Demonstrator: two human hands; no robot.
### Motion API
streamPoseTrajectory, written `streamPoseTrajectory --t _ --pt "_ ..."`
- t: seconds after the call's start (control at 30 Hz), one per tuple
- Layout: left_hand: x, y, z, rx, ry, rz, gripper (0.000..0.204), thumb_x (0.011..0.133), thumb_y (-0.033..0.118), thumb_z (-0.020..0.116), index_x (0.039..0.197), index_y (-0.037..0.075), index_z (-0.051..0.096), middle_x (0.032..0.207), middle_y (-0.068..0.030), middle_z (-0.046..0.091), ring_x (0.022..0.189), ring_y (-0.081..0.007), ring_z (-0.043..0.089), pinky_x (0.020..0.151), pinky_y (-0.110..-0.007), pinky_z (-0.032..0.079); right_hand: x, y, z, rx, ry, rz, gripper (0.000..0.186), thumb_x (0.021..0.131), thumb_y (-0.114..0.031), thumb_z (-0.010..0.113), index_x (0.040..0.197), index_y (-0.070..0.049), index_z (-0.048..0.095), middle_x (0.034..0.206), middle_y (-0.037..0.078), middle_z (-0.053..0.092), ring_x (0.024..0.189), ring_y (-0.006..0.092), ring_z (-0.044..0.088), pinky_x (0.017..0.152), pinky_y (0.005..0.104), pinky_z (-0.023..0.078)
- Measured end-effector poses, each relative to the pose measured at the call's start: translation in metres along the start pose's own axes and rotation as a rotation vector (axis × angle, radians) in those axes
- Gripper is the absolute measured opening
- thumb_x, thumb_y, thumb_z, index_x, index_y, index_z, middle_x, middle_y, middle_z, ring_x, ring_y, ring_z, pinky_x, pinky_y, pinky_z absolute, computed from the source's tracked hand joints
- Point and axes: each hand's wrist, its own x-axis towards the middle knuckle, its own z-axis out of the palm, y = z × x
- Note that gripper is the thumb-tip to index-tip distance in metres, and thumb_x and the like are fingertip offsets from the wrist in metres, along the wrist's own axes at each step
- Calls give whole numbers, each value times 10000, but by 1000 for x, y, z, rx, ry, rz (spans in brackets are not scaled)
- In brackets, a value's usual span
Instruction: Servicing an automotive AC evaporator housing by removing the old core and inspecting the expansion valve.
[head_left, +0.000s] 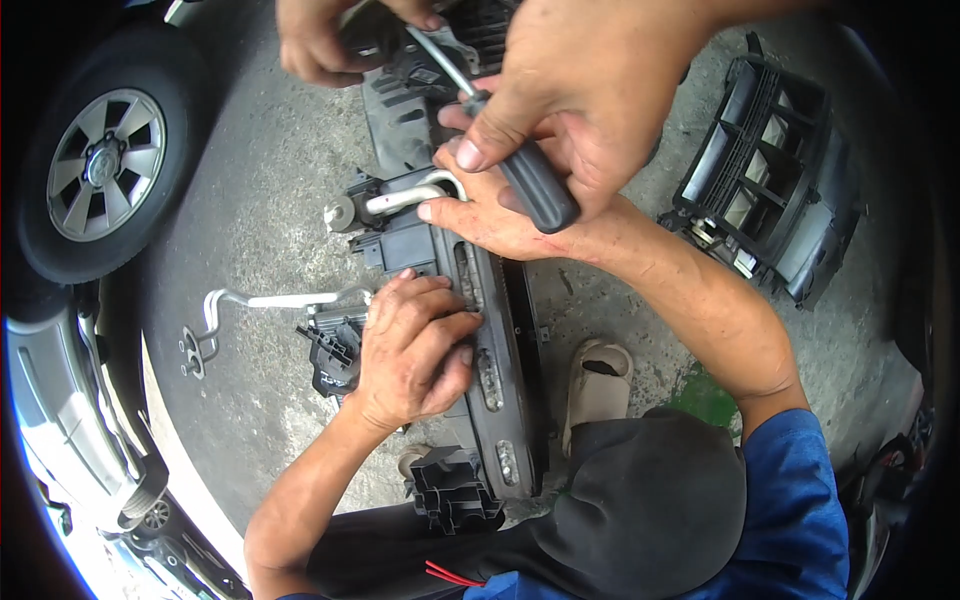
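My left hand (590, 100), coming in from the top right, is closed around a screwdriver (535, 185) with a black handle. The steel shaft points to the upper left. My right hand (325, 45), cut off by the top edge, curls its fingers by dark parts near the shaft's tip; what it grips is hidden. Below lies a long black car cooling assembly (495, 375) with slots in its frame. A co-worker opposite rests one hand (415, 345) on it and has the other hand (500, 225) by a bent metal pipe (405, 197), partly behind my left hand.
The co-worker's dark cap (650, 505) is at the bottom. A black plastic grille panel (760, 175) lies at the right on the concrete. A thin metal pipe (290, 299) sticks out leftward. A car wheel (105, 165) stands at the left. A black bracket (450, 490) lies near a sandal (598, 385).
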Motion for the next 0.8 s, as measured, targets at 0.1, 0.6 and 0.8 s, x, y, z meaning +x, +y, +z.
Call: streamPoseTrajectory --t 0.1,0.6,0.8 --pt "-17 -8 3 -103 53 -2 394 667 129 656 1059 90 650 1143 -104 597 1202 -323 543 1081 -523 384 12 -4 26 -235 169 -125 483 872 -534 622 1032 -78 641 1032 58 637 1185 167 536 1048 408 383" --pt "-31 -35 43 -381 390 220 389 678 148 548 1053 64 605 1140 -138 559 1152 -345 515 1007 -486 375 27 -13 44 396 -127 486 426 847 -311 711 1122 2 624 954 51 646 887 116 575 797 243 440" --pt "-30 -37 44 -433 455 254 375 675 94 579 1050 83 564 1031 -106 531 1016 -317 509 958 -454 382 25 -16 38 840 -57 569 405 790 -163 781 1119 -8 603 952 31 656 849 92 595 788 224 457"
